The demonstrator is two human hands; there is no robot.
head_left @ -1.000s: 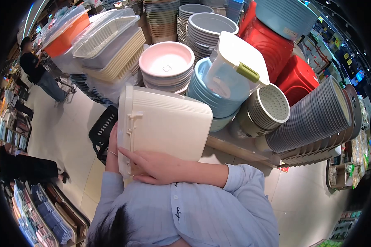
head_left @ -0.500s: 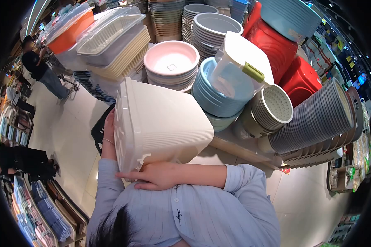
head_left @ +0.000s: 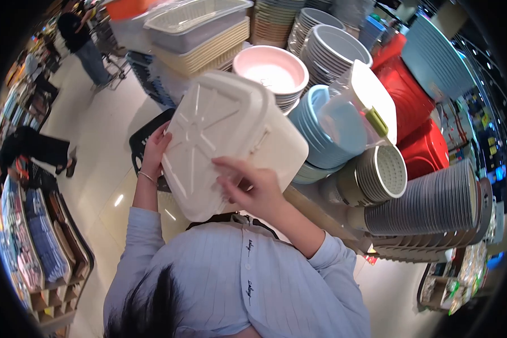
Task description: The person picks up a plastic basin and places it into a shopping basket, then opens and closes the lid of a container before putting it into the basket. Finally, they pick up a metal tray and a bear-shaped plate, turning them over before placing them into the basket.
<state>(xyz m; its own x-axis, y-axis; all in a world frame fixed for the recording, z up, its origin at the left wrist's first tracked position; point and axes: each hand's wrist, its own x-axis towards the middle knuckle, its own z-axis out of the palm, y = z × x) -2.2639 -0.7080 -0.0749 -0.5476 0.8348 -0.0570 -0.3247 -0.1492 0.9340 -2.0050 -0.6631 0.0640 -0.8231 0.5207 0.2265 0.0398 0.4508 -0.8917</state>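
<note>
A cream plastic storage box is tipped so that its ribbed lid faces me. My left hand grips the lid's left edge, fingers partly hidden behind it. My right hand is at the lid's lower right side, fingers apart, the index finger against or just over the surface; it holds nothing. Beyond the box are a stack of pink and white basins and blue basins, with a white-lidded clear container on top.
Grey buckets, red stools, perforated bins and a long leaning stack of grey bins crowd the display on the right. A dark basket is behind my left hand. A person stands at the far left.
The box has turned so its lid faces me. My right hand has come away from under the box and is raised to the lid; my left hand still holds the edge.
</note>
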